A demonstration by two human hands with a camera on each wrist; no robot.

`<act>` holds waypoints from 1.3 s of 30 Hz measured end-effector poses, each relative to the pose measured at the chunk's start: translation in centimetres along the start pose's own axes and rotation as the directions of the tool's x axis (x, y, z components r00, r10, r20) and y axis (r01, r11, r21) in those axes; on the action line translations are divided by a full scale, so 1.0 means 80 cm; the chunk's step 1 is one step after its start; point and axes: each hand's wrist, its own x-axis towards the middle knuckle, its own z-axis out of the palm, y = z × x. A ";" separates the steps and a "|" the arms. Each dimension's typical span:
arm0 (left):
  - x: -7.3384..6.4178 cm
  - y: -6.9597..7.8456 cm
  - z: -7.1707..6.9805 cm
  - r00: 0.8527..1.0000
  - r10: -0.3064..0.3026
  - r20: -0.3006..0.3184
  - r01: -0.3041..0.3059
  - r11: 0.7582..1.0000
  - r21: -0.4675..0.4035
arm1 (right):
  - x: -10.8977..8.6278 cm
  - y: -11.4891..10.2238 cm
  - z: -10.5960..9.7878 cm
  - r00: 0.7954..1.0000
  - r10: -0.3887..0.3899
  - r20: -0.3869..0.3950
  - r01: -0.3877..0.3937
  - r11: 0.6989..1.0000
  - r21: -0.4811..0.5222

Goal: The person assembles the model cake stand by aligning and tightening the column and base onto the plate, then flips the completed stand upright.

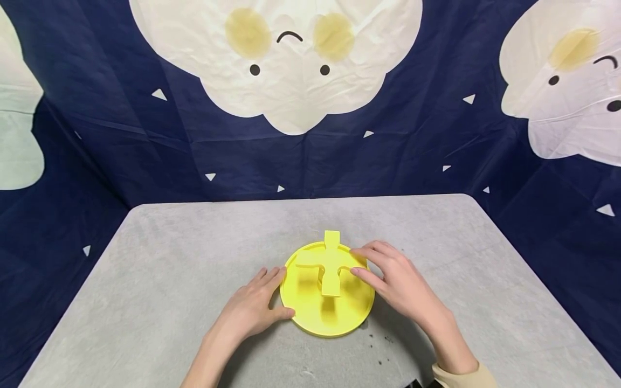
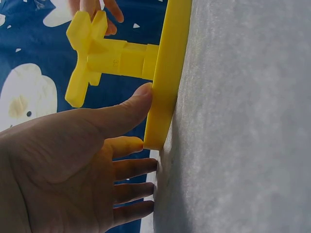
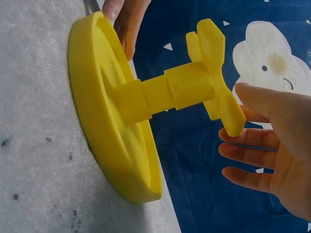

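Observation:
A yellow plastic piece stands upright on the table: a round, rimmed base, a short stepped post and a cross-shaped handle on top. My left hand rests at the base's left side, thumb and index fingertips against the rim, the other fingers stretched out beside it. At the right, my right hand has its thumb and index finger on opposite edges of the handle's right arm. Its remaining fingers spread loosely below that arm in the right wrist view. The post is mostly hidden under the handle in the head view.
The grey table surrounds the yellow piece, with small dark specks in front of it. A dark blue curtain with white clouds and triangles hangs behind the table and along both sides. A black object shows beside the right sleeve.

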 end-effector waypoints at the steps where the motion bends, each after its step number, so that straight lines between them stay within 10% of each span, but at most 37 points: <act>1: 0.000 0.000 0.000 1.000 0.000 0.000 0.000 1.000 -0.001 | 0.000 -0.001 0.000 1.000 -0.003 0.000 0.003 1.000 0.001; 25: 0.001 -0.001 0.000 1.000 -0.009 0.002 0.009 1.000 -0.006 | 0.002 -0.012 0.008 0.985 -0.114 -0.132 0.114 0.993 -0.004; 39: 0.002 -0.002 0.000 1.000 -0.007 0.006 0.007 1.000 -0.004 | 0.001 -0.012 0.021 0.985 -0.098 0.144 0.095 0.995 0.028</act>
